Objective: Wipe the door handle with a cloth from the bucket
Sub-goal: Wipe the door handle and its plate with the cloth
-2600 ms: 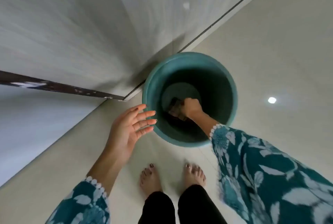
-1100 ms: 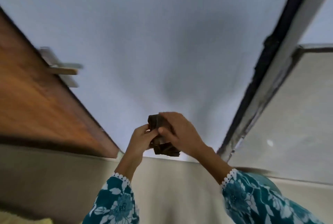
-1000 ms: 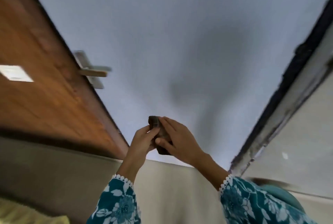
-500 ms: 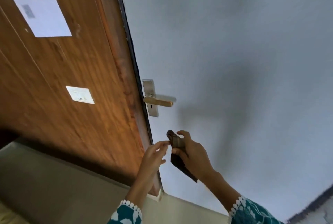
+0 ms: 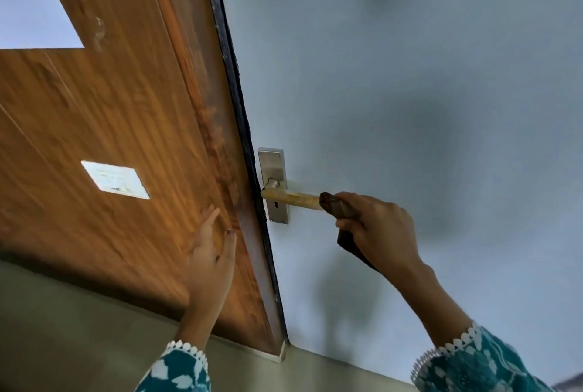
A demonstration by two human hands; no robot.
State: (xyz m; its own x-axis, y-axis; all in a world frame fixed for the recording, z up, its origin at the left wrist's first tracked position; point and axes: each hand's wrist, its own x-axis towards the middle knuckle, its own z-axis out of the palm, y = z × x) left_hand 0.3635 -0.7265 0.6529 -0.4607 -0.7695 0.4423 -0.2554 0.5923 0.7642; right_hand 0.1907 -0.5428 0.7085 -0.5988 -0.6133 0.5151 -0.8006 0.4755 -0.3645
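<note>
Grey door (image 5: 410, 76): right hand (image 5: 378, 227) fingers clamp cloth (image 5: 334, 205) on handle (image 5: 296, 199); left hand (image 5: 211, 252) flat, fingers spread.

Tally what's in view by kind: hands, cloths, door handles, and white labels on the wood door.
Hands: 2, left hand and right hand
Cloths: 1, cloth
Door handles: 1, door handle
White labels: 2
Total: 6
</note>
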